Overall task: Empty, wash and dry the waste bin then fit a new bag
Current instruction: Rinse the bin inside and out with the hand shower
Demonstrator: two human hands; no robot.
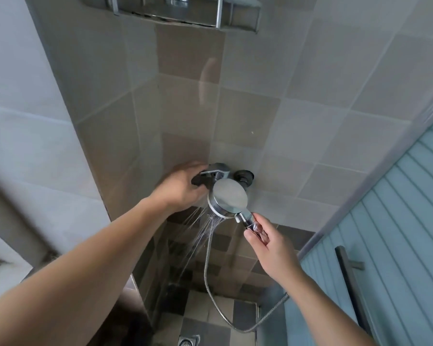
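Observation:
My right hand [270, 242] grips the chrome handle of a hand shower [229, 199]. Its round head faces down and sprays water towards the floor. A metal hose [211, 290] loops down from the handle and back up on the right. My left hand [183, 187] is curled round the lever of the wall mixer tap [216, 172], just left of the shower head. No waste bin is in view.
Beige tiled walls meet in a corner. A chrome corner shelf [175, 11] hangs at the top. The checkered floor has a drain [186, 342] at the bottom. A ribbed blue-grey door [398, 233] with a dark handle [348, 278] stands on the right.

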